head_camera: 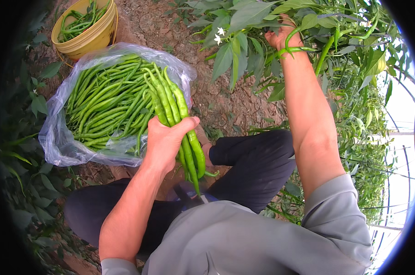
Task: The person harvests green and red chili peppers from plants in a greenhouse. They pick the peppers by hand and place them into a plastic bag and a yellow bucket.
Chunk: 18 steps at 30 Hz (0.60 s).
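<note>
A bunch of long green chili peppers (173,99) is gripped in my left hand (169,137), over the right edge of a clear plastic bag (52,137). Many more green peppers (107,96) fill the open bag. My right hand (283,36) reaches up among the leaves of a pepper plant (252,17) at the top right; leaves partly hide its fingers, so what they hold cannot be told. Two green peppers (291,50) hang across my right wrist. White flowers (218,36) show on the plant, left of that hand.
A yellow plastic bucket (87,44) with green peppers in it stands behind the bag at the upper left. Bare soil (224,99) lies between the plant rows. Dark foliage (38,192) borders the left side, and more plants (358,144) with thin lines stand to the right.
</note>
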{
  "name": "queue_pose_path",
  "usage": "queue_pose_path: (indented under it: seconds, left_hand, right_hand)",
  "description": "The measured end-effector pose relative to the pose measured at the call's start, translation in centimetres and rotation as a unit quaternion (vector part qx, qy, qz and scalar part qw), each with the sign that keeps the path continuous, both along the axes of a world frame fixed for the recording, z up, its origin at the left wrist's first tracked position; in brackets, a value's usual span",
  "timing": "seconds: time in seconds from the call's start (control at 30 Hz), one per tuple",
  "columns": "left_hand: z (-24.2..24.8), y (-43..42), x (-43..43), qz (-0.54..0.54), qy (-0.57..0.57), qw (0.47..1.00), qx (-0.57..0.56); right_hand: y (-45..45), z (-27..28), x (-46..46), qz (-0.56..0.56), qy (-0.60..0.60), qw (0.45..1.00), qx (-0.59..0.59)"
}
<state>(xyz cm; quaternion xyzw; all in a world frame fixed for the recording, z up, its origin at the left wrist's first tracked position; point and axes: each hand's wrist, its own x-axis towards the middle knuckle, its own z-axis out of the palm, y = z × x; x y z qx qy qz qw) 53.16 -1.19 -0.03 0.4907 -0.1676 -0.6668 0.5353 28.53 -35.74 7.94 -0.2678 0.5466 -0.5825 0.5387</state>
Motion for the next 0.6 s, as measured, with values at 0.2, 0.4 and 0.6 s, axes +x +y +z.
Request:
queue_pose_path:
  seconds: [0.2, 0.4, 0.6]
  left_hand:
    - [-0.3, -0.3, -0.2, 0.003, 0.001, 1.0, -0.023]
    - [0.0, -0.2, -0.2, 0.013, -0.004, 1.0, -0.026]
    - [0.6, 0.0, 0.3, -0.011, 0.003, 1.0, -0.004]
  right_hand:
    - [0.0, 0.5, 0.7, -0.011, -0.006, 1.0, 0.01]
    - [-2.1, 0.1, -1.9, -0.023, 0.025, 0.999, 0.031]
    - [0.7, 1.1, -0.5, -0.012, 0.092, 0.996, 0.018]
